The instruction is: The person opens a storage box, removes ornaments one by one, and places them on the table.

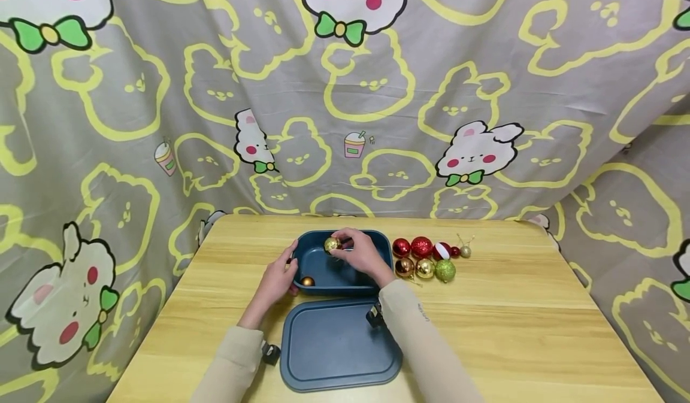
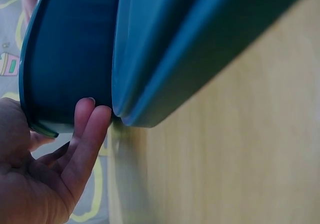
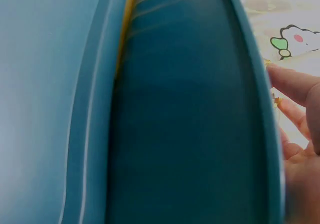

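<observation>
A dark blue rectangular box (image 1: 345, 286) stands on the table with its inside facing up. My left hand (image 1: 277, 278) grips its left end; in the left wrist view the fingers (image 2: 92, 134) lie against the outer wall. Above the inside of the box, my right hand (image 1: 358, 252) pinches a shiny gold Christmas ball (image 1: 332, 245). A smaller copper-gold ball (image 1: 308, 281) lies in the box's near left corner. In the right wrist view, the box wall (image 3: 195, 114) hides most of the right hand's work, and only fingers (image 3: 295, 86) show past the rim.
In front of the box lies its flat blue lid (image 1: 339, 346), under the right forearm's edge. Right of the box sit several baubles in two rows, among them a red ball (image 1: 421, 247), a gold ball (image 1: 424, 268) and a green glitter ball (image 1: 445, 270). A patterned curtain (image 1: 377, 133) hangs behind the wooden table (image 1: 528, 319).
</observation>
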Available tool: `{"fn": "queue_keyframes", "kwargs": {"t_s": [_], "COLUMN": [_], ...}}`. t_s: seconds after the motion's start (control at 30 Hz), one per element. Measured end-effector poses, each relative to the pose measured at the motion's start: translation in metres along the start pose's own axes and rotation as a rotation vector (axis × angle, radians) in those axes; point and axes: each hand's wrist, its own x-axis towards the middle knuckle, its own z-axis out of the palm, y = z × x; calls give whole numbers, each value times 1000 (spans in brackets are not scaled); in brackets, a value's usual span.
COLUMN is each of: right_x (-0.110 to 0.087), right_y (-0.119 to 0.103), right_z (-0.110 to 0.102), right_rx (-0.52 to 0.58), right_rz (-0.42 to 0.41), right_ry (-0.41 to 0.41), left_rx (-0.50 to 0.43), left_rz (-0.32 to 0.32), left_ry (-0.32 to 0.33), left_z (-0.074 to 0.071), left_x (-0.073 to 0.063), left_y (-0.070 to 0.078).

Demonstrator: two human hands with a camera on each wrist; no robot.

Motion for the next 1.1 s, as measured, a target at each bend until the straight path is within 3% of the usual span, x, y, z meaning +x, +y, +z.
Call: {"fn": "queue_keyframes", "kwargs": {"t_s": [1.1], "right_x": [-27], "right_y": [-11], "right_z": [-41], "right_rx": [-45], "right_rz": [-8], "right_ry": [49], "left_rx": [6], "left_rz": [7], "left_ry": [-3], "left_z": [0], "left_x": [1], "left_y": [-2]}}
